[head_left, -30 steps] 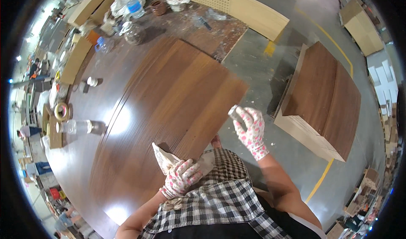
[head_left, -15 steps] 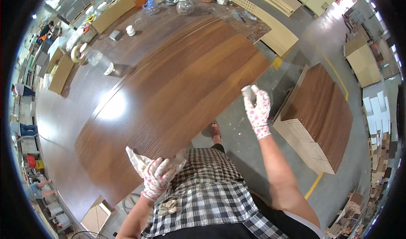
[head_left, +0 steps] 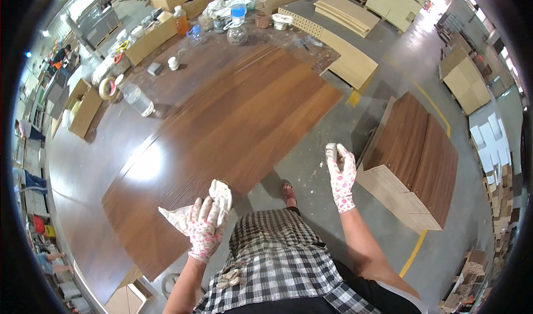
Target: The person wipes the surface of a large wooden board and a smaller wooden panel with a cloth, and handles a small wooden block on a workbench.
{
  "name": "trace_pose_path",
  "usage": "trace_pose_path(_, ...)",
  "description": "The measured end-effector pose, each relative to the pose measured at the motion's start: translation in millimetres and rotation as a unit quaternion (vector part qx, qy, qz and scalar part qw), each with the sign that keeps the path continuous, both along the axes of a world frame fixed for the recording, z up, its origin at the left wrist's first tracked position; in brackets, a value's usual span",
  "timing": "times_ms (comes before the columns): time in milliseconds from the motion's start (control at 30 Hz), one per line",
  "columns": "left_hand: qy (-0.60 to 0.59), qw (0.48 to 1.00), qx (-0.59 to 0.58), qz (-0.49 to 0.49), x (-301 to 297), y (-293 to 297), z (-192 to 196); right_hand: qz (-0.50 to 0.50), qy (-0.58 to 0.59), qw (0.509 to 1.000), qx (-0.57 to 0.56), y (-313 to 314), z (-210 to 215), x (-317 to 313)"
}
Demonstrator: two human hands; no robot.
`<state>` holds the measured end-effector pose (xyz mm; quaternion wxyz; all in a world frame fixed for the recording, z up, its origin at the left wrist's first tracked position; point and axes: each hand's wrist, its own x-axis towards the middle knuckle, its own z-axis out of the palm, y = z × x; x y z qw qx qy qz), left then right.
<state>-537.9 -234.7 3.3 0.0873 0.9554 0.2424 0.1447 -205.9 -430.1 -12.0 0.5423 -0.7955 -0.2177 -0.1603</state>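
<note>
My left hand (head_left: 204, 230), in a white glove with pink dots, holds a crumpled white cloth (head_left: 221, 194) at the near edge of a brown wood-grain panel (head_left: 239, 119). The cloth sticks out on both sides of the fingers. The panel lies on a large brown worktable (head_left: 78, 203). Off the panel's right side, over the floor, my right hand (head_left: 342, 183) wears a matching glove. Its thumb and fingers are curled round a small greyish-white piece (head_left: 331, 152), mostly hidden, whose kind I cannot make out.
A clear bottle (head_left: 136, 98), a roll of tape (head_left: 107, 88), a small grey block (head_left: 154, 68) and a white bottle (head_left: 173, 63) stand on the table's far left. Jars and bottles, including a glass jar (head_left: 237, 34), line the back. Right stands a stack of wood-grain panels (head_left: 413, 153).
My left hand and the cloth have moved slightly up, farther onto the panel's near edge. My right hand has drawn back toward me and its fingers have curled more. The view has tilted up.
</note>
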Motion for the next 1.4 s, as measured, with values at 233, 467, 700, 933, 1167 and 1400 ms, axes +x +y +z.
trace_pose_path(233,-0.002,0.979,0.006,-0.202,199,-9,1,-0.045,0.209,0.942,0.259,-39,-13,85)
trace_pose_path(467,-0.016,0.965,-0.021,-0.263,455,-32,-13,-0.106,0.335,0.881,0.316,-99,-12,200)
trace_pose_path(700,-0.051,0.967,-0.018,-0.251,453,-35,-29,0.119,0.364,0.834,0.398,-80,-8,273)
trace_pose_path(933,0.059,0.992,-0.097,-0.047,243,-26,14,0.238,0.343,0.879,0.231,85,14,294)
trace_pose_path(1167,-0.227,0.805,-0.168,0.521,27,-22,-50,0.248,0.206,0.943,0.081,213,-14,276)
trace_pose_path(1400,-0.055,0.742,0.024,0.668,-196,-19,-53,0.205,0.105,0.973,-0.026,268,-6,281)
